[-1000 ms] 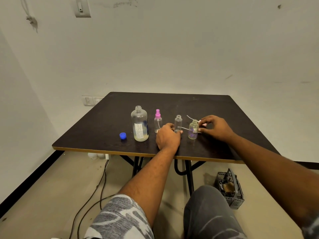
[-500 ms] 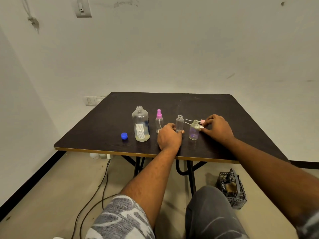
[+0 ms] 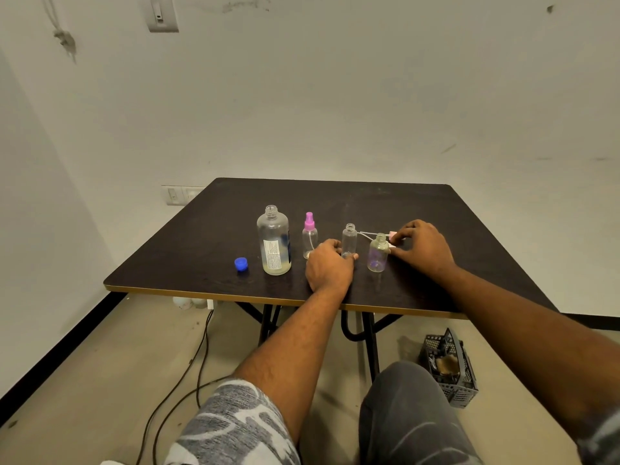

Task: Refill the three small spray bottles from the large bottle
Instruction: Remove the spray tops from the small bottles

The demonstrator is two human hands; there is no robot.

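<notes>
On the dark table [image 3: 335, 203] stands the large clear bottle [image 3: 273, 239], uncapped, with a little liquid at its bottom. Its blue cap [image 3: 241, 264] lies to its left. To its right is a small spray bottle with a pink spray top [image 3: 309, 236]. My left hand [image 3: 330, 266] rests on the table and grips the base of the middle small bottle [image 3: 349, 239], which is open. The right small bottle [image 3: 378, 253] is open too. Behind it my right hand [image 3: 419, 246] pinches a pink spray head [image 3: 392, 234] whose thin tube lies on the table.
A black plastic basket [image 3: 449, 367] sits on the floor under the table's right side. Cables [image 3: 201, 364] run across the floor at the left. Wall sockets [image 3: 177, 194] are behind the table's left corner. My knees are below the front edge.
My right hand moved the spray head and its tube from in front of the right small bottle to the table behind it. My left hand stayed at the middle bottle.
</notes>
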